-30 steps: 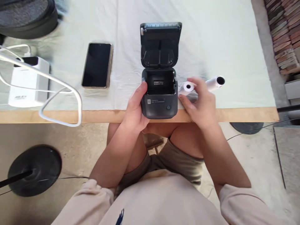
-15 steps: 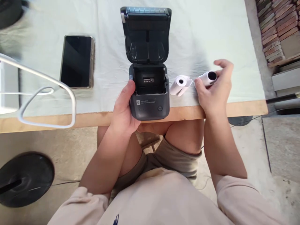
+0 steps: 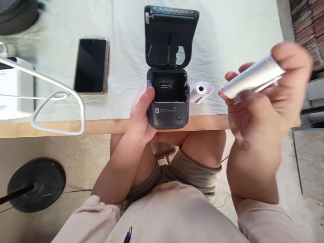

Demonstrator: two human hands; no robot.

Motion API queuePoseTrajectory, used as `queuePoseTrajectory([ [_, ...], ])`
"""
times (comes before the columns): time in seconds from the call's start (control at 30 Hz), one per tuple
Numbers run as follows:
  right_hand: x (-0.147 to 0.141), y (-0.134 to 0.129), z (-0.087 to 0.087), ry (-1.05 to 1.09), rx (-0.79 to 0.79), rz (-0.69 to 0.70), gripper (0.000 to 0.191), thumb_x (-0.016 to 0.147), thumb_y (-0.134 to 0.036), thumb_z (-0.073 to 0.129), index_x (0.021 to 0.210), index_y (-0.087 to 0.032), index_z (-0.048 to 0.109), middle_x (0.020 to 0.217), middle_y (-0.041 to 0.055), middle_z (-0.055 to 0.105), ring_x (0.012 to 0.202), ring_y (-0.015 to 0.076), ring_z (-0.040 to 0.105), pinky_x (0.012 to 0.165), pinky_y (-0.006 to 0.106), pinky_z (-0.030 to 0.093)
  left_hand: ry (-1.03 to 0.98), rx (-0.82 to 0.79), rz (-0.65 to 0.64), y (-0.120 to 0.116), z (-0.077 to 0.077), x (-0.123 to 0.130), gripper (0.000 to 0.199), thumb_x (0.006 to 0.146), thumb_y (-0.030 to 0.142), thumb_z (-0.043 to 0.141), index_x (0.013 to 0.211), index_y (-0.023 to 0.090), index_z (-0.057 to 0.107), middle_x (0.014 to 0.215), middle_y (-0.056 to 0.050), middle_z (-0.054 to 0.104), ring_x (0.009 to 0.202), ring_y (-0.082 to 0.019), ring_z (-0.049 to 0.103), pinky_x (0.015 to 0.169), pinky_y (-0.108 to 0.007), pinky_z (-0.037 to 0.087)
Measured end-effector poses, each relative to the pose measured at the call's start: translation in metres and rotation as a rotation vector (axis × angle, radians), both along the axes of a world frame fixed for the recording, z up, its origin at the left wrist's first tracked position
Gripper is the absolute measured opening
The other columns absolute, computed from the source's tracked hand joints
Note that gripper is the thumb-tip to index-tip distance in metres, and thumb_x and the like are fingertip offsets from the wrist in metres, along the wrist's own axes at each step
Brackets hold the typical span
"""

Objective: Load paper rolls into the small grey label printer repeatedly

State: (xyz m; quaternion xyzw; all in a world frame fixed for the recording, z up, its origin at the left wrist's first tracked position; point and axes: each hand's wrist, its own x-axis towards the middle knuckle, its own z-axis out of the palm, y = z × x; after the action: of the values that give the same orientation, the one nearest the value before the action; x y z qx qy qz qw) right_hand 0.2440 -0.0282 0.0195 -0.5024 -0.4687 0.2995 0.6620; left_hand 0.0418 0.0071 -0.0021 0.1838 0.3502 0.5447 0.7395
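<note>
Pale cloth covers one wooden-edged table (image 3: 238, 28); stacked bricks (image 3: 307, 23), too cropped to count, stand past its right side, and one round black base (image 3: 36, 182) rests on the floor at lower left. One black label printer (image 3: 167, 113) sits at the table's front edge, lid raised, with the left hand (image 3: 141, 116) curled round its left side, thumb against the rim. One white power bank (image 3: 15, 106) is at far left, and one white cable (image 3: 82, 114) loops in front of it, across the table's edge. One smartphone (image 3: 90, 65) lies between power bank and printer. Clasped by the right hand (image 3: 263, 108), fingers and thumb bent round it, one white paper roll (image 3: 253, 78) hangs aloft, tilted; a second, the loose-ended roll (image 3: 196, 96), lies just beside the printer's right side. Inside the printer's bay shows one small printed sticker (image 3: 166, 86).
</note>
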Motion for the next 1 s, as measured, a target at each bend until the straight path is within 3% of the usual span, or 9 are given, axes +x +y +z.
queuePoseTrajectory([
  [0.07, -0.013, 0.0, 0.012, -0.281, 0.111, 0.084, 0.05, 0.096, -0.028, 0.072, 0.142, -0.045, 0.071, 0.15, -0.0061, 0.07, 0.126, 0.021, 0.077, 0.118, 0.045, 0.069, -0.042, 0.001, -0.026, -0.002, -0.002, 0.0, 0.042, 0.122, 0.041, 0.044, 0.118, 0.022, 0.081, 0.121, -0.006, 0.09, 0.166, -0.032, 0.062, 0.135, -0.052, 0.06],
  [0.13, -0.023, 0.006, 0.021, -0.565, 0.15, 0.205, 0.051, 0.098, -0.026, 0.07, 0.146, -0.042, 0.065, 0.153, -0.005, 0.072, 0.12, 0.0212, 0.079, 0.109, 0.043, 0.071, -0.068, 0.005, -0.045, -0.003, -0.004, 0.001, 0.028, 0.118, 0.039, 0.056, 0.12, 0.024, 0.08, 0.13, -0.006, 0.089, 0.168, -0.034, 0.059, 0.134, -0.052, 0.06],
  [0.3, -0.026, 0.03, 0.027, -1.029, -0.094, 0.272, 0.036, 0.094, -0.024, 0.071, 0.125, -0.04, 0.062, 0.117, -0.002, 0.082, 0.097, 0.0268, 0.081, 0.081, 0.043, 0.068, 0.009, 0.073, -0.025, -0.007, -0.002, 0.002, 0.01, 0.111, 0.026, 0.068, 0.11, 0.022, 0.077, 0.127, -0.005, 0.084, 0.167, -0.032, 0.06, 0.13, -0.044, 0.062],
  [0.37, -0.024, 0.035, 0.025, -1.135, -0.089, 0.275, 0.03, 0.092, -0.026, 0.071, 0.118, -0.037, 0.065, 0.106, -0.0003, 0.082, 0.086, 0.0282, 0.078, 0.073, 0.044, 0.063, 0.025, 0.084, -0.036, -0.009, 0.0, 0.003, 0.006, 0.11, 0.025, 0.07, 0.109, 0.022, 0.076, 0.126, -0.005, 0.083, 0.164, -0.031, 0.063, 0.129, -0.041, 0.062],
  [0.5, -0.024, 0.035, 0.02, -1.143, 0.123, 0.216, 0.004, 0.1, -0.028, 0.066, 0.098, -0.03, 0.069, 0.101, 0.0028, 0.083, 0.087, 0.0277, 0.077, 0.073, 0.045, 0.057, 0.009, 0.095, -0.046, -0.011, 0.002, 0.003, 0.008, 0.11, 0.032, 0.072, 0.108, 0.024, 0.075, 0.121, -0.005, 0.085, 0.16, -0.033, 0.067, 0.127, -0.045, 0.064],
  [0.63, -0.029, 0.028, 0.015, -1.129, 0.205, 0.247, 0.016, 0.11, -0.035, 0.063, 0.1, -0.03, 0.075, 0.101, 0.0004, 0.086, 0.106, 0.0304, 0.083, 0.089, 0.051, 0.059, -0.043, 0.098, -0.098, -0.006, -0.004, -0.002, 0.021, 0.1, 0.042, 0.086, 0.105, 0.025, 0.075, 0.118, -0.005, 0.087, 0.153, -0.034, 0.071, 0.125, -0.041, 0.064],
  [0.77, -0.033, 0.02, 0.013, -1.167, 0.149, 0.332, 0.03, 0.117, -0.04, 0.054, 0.096, -0.031, 0.074, 0.099, -0.0012, 0.088, 0.13, 0.032, 0.082, 0.107, 0.057, 0.058, -0.037, 0.106, -0.163, -0.004, -0.009, -0.009, 0.024, 0.096, 0.042, 0.088, 0.109, 0.026, 0.075, 0.105, -0.003, 0.083, 0.122, -0.03, 0.083, 0.101, -0.038, 0.071],
  [0.87, -0.033, 0.012, 0.014, -1.142, 0.206, 0.37, 0.022, 0.117, -0.036, 0.058, 0.103, -0.034, 0.074, 0.106, -0.0047, 0.09, 0.136, 0.0322, 0.081, 0.107, 0.059, 0.059, -0.01, 0.119, -0.129, -0.007, -0.009, -0.01, 0.017, 0.096, 0.031, 0.085, 0.109, 0.028, 0.075, 0.1, -0.001, 0.081, 0.099, -0.022, 0.083, 0.088, -0.034, 0.068],
  [1.0, -0.019, 0.006, 0.018, -0.931, 0.248, 0.285, 0.013, 0.112, -0.034, 0.067, 0.12, -0.041, 0.075, 0.111, -0.0052, 0.087, 0.123, 0.0295, 0.084, 0.105, 0.057, 0.065, 0.033, 0.135, -0.145, -0.008, -0.009, -0.012, 0.032, 0.085, 0.029, 0.095, 0.11, 0.026, 0.076, 0.103, -0.001, 0.084, 0.102, -0.024, 0.084, 0.092, -0.036, 0.069],
])
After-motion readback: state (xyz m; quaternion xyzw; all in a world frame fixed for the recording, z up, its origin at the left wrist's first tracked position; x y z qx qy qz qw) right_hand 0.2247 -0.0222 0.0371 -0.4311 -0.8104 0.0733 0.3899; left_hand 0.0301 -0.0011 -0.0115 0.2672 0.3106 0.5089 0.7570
